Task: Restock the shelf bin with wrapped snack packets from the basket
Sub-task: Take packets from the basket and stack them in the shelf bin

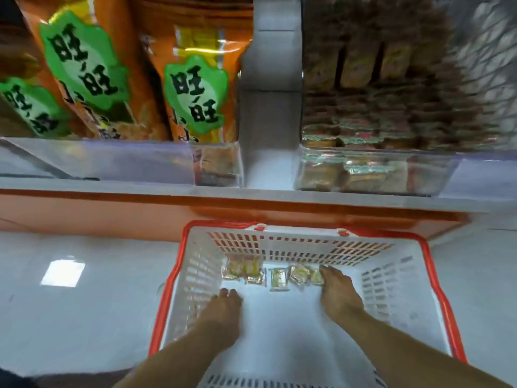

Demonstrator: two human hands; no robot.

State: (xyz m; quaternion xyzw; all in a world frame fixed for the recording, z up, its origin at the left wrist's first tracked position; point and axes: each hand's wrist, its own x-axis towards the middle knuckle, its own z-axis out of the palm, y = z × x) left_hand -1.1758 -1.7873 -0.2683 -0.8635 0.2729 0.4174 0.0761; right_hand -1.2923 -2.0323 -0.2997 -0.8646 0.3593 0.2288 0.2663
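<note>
A white basket with a red rim [436, 278] stands on the floor below the shelf. Several small yellow wrapped snack packets [278, 279] lie in a row along its far wall. Both my hands are inside the basket. My right hand [337, 292] reaches to the rightmost packet [315, 275], its fingertips on it; the grip is hidden. My left hand [223, 306] hovers low at the basket's left side, fingers bunched downward, holding nothing I can see. A clear shelf bin [372, 175] at upper right is stacked with wrapped packets.
Large orange snack bags with green labels [193, 99] fill the shelf's left part behind a clear front guard [98, 161]. An orange shelf edge [223, 214] runs across above the basket. Pale glossy floor [84, 303] surrounds the basket.
</note>
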